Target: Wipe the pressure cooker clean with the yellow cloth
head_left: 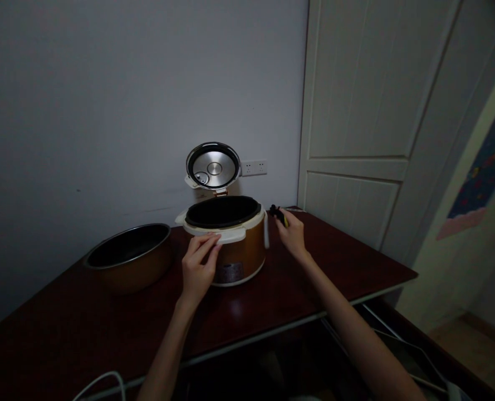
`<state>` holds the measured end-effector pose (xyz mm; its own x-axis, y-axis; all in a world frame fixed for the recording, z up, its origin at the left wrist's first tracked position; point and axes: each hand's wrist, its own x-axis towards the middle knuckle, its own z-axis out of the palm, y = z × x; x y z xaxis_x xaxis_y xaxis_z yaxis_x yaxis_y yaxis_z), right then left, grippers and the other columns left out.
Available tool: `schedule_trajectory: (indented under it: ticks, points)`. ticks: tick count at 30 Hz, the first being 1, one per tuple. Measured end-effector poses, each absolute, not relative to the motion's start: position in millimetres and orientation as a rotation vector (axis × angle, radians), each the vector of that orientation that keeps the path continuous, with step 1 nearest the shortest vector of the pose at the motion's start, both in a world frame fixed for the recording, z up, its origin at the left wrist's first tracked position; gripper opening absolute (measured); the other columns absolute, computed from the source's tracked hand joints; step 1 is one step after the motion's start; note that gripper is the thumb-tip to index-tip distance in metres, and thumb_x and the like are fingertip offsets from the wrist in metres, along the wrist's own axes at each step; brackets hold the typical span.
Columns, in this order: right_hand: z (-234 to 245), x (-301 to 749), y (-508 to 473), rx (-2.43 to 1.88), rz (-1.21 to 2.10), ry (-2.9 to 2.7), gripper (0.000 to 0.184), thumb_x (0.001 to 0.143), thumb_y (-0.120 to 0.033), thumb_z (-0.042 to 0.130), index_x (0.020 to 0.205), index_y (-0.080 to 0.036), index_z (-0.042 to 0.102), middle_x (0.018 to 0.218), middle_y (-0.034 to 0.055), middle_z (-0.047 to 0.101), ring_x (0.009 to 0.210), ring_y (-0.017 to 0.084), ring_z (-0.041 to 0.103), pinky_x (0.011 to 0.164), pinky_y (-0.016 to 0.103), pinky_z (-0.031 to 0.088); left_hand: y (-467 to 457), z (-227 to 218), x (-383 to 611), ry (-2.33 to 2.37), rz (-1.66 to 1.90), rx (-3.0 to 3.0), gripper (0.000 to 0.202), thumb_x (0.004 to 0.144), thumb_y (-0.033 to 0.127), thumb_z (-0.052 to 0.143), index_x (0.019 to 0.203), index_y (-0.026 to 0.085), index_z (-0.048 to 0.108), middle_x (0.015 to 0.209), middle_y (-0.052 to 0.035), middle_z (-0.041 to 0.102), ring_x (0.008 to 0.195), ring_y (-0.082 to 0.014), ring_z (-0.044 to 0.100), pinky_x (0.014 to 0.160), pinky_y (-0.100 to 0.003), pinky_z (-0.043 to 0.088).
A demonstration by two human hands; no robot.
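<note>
Here, with the cooker (251,242) as the centre of your dial, a white cable (110,374) curves at eight o'clock, at the table's near edge. At nine o'clock, just beside the cooker, a separate gold-brown pot (126,275) stands on the dark red table (314,273), its inside black and its rim pale.

Your left hand (197,266) comes in at seven o'clock. Its thumb and fingers are bent close to each other and touch the left end of the white front handle (231,235); you cannot tell from this view whether they clamp it or only rest there. The cooker sits upright on the table, with its lid (214,167) raised at twelve o'clock and the metal underside facing you. At one o'clock, a white socket (253,167) is fixed to the wall (126,100).

Your right hand (292,233) is at three o'clock, just off the cooker's side, fingers closed around a small black-and-yellow tool (277,213) whose dark end points toward eleven. Beyond it, at two o'clock, rises a pale panelled door (356,100).
</note>
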<state>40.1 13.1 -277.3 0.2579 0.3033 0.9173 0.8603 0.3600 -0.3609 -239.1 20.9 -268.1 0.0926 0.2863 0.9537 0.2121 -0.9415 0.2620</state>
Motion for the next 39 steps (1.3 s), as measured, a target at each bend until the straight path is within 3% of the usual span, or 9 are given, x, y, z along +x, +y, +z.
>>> schedule_trajectory:
  ticks: [7,19,28,32,34,37,39]
  points:
    - [-264.7,43.4,7.6,-1.252,-0.677,-1.736,0.047,0.072,-0.001,0.043,0.112,-0.014,0.064,0.120,0.0135,0.062,0.112,0.025,0.055,0.098,0.042,0.044,20.9,-269.1,-238.1,0.515,1.998,2.262,0.023,0.084,0.014,0.060,0.105,0.020,0.068,0.098,-0.0044,0.064,0.095,-0.0167,0.061,0.089,-0.034,0.049]
    - [-271.6,37.0,8.9,-1.263,-0.673,-1.646,0.052,0.069,0.001,0.042,0.113,-0.017,0.063,0.121,0.0109,0.063,0.114,0.023,0.055,0.100,0.044,0.044,21.4,-269.9,-238.6,0.505,1.997,2.271,0.023,0.084,0.014,0.059,0.105,0.020,0.068,0.097,-0.0046,0.064,0.095,-0.0167,0.061,0.090,-0.034,0.049]
    - [-323.6,21.7,-16.9,-1.242,-0.480,-1.617,0.049,0.071,-0.003,0.043,0.112,-0.018,0.064,0.119,0.0102,0.065,0.111,0.022,0.058,0.097,0.041,0.045,21.3,-269.7,-238.0,0.523,2.001,2.266,0.023,0.085,0.016,0.059,0.105,0.021,0.068,0.097,-0.0047,0.064,0.095,-0.0177,0.061,0.089,-0.036,0.050]
    - [-317.4,42.6,6.4,-1.253,-0.186,-1.065,0.030,0.077,-0.022,0.053,0.103,-0.016,0.067,0.106,0.0117,0.069,0.098,0.025,0.063,0.090,0.040,0.046,21.2,-269.6,-238.5,0.532,2.001,2.273,0.022,0.086,0.018,0.058,0.105,0.021,0.068,0.097,-0.0049,0.064,0.095,-0.0178,0.061,0.089,-0.037,0.050]
    - [-312.5,52.4,25.3,-1.252,0.073,-0.811,0.024,0.071,-0.029,0.062,0.089,-0.015,0.068,0.093,0.0107,0.071,0.092,0.026,0.063,0.083,0.037,0.047,20.6,-269.4,-238.5,0.538,2.012,2.277,0.021,0.086,0.019,0.059,0.104,0.022,0.068,0.097,-0.0049,0.064,0.095,-0.0179,0.061,0.089,-0.037,0.050]
    - [-315.2,56.6,54.4,-1.260,0.304,-0.691,0.012,0.064,-0.025,0.067,0.065,-0.015,0.062,0.064,0.0040,0.067,0.072,0.022,0.063,0.067,0.031,0.049,20.2,-269.1,-238.2,0.556,2.008,2.279,0.021,0.086,0.019,0.059,0.104,0.022,0.069,0.097,-0.0047,0.064,0.095,-0.0176,0.061,0.089,-0.036,0.050]
    - [-323.2,51.8,69.2,-1.253,0.435,-0.636,0.015,0.064,-0.022,0.068,0.056,-0.016,0.056,0.049,0.0000,0.059,0.057,0.018,0.059,0.057,0.028,0.048,20.5,-269.3,-238.1,0.563,2.002,2.276,0.021,0.085,0.018,0.059,0.104,0.021,0.069,0.097,-0.0046,0.064,0.095,-0.0174,0.061,0.089,-0.036,0.050]
